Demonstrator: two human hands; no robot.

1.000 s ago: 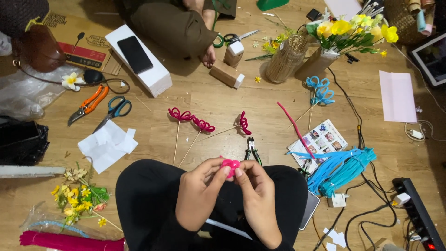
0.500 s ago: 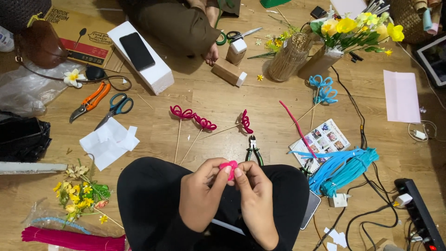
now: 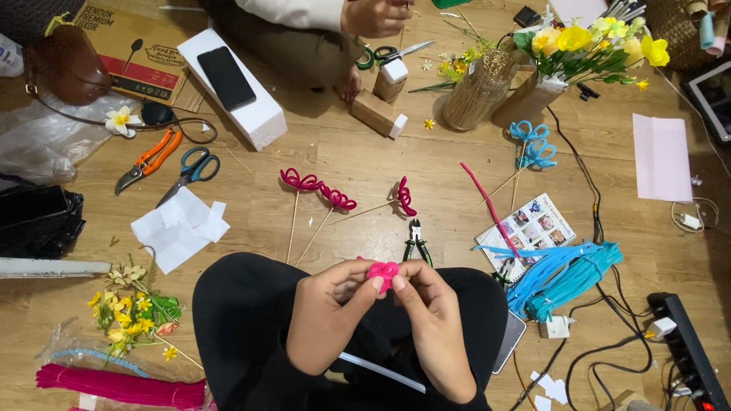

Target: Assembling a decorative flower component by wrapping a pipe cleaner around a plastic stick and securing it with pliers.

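Low in the centre of the frame, both hands meet over black-clothed knees. The left hand [image 3: 329, 320] and the right hand [image 3: 435, 327] pinch a small pink pipe-cleaner flower [image 3: 382, 274] between thumbs and fingertips, each grip pressed together on it from its own side. The flower is fuzzy, bright pink and coiled into rounded loops, a compact rosette with its face turned up toward the camera. No clear long axis shows in it, and whether it has a stem I cannot tell.

Just above it on the wooden plank floor [image 3: 335, 152] lie three finished flowers [image 3: 335, 199] of darker pink loops on thin wooden sticks, the sticks slanting down toward the knees. Small black-handled pliers [image 3: 416, 242] lie beside them, tip toward the top of the frame. To the right, a bundle of turquoise pipe cleaners [image 3: 567, 274] fans out, soft and fibrous, next to a glossy sticker sheet [image 3: 533, 227]. At lower left lies a bundle of magenta pipe cleaners [image 3: 122, 387]. Blue-handled scissors [image 3: 190, 171] and crumpled white paper [image 3: 179, 227] sit at mid left.
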